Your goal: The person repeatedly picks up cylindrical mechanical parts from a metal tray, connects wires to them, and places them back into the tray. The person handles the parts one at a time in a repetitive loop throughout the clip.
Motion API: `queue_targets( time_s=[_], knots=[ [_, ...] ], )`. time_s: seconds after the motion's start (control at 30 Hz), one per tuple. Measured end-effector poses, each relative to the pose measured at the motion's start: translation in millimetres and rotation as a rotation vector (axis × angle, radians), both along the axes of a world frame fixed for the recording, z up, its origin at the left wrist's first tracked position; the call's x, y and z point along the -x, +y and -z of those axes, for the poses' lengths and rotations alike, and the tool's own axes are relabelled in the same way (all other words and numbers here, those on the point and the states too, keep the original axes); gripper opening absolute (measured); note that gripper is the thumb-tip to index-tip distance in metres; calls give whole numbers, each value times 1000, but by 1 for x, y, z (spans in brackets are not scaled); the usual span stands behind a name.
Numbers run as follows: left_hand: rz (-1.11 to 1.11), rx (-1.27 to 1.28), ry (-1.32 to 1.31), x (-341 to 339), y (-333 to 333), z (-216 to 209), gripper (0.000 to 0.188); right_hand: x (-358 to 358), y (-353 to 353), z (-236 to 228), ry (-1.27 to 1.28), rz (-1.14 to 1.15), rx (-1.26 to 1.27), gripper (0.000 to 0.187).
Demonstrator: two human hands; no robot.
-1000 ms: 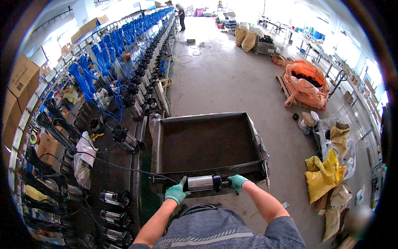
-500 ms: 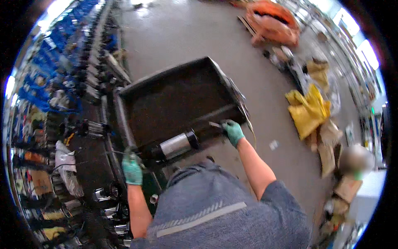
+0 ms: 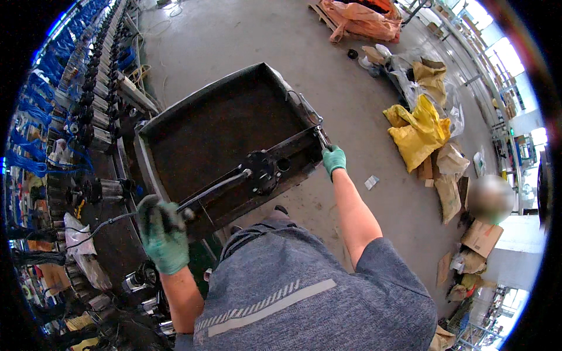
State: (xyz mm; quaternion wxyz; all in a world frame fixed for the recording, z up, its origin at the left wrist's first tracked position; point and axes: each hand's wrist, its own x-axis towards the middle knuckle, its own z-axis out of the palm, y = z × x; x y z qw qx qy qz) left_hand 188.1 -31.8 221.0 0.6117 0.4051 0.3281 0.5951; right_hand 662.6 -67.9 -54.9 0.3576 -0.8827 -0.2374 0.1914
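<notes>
A dark round motor-like part [image 3: 261, 172] sits in the near channel of the black metal tray [image 3: 205, 100], its flat end turned up. From its middle a grey cable [image 3: 219, 184] rises toward my left hand [image 3: 163, 237], in a green glove with dark fingertips. The cable enters the curled, motion-smeared fingers and comes out on their far side. My right hand [image 3: 334, 159], also in a green glove, closes around a slim silver hand tool [image 3: 321, 137] at the tray's right corner. Its exact kind is hard to make out.
Rows of motors [image 3: 100, 117] with blue cables line the left side. On the floor at right lie a yellow sack [image 3: 418, 137], brown sacks and a cardboard box [image 3: 481, 237]. An orange bag [image 3: 366, 20] rests farther back. Another person [image 3: 490, 199] is at far right.
The silver cylinder that lay along the near channel now shows a round dark end facing up. My left hand has come up with the cable; my right hand's tool has swung toward the tray corner.
</notes>
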Motion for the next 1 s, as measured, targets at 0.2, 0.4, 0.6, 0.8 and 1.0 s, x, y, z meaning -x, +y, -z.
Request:
queue_targets(
  time_s=[0.2,0.4,0.6,0.8,1.0],
  knots=[
    [172,2,-93,-23,2,2,26,30,-21,-56,-394,-277,-38,28],
    [151,-6,16,-27,-3,-1,23,65,-5,-30,-202,-476,-71,26],
    [149,-59,121,-25,-7,7,25,85,4,-12,-132,-548,-8,28],
    [154,65,-15,-22,-10,4,25,92,16,0,-75,-500,31,28],
    [38,24,51,-8,-2,12,25,68,27,29,280,-395,8,28]
  ],
)
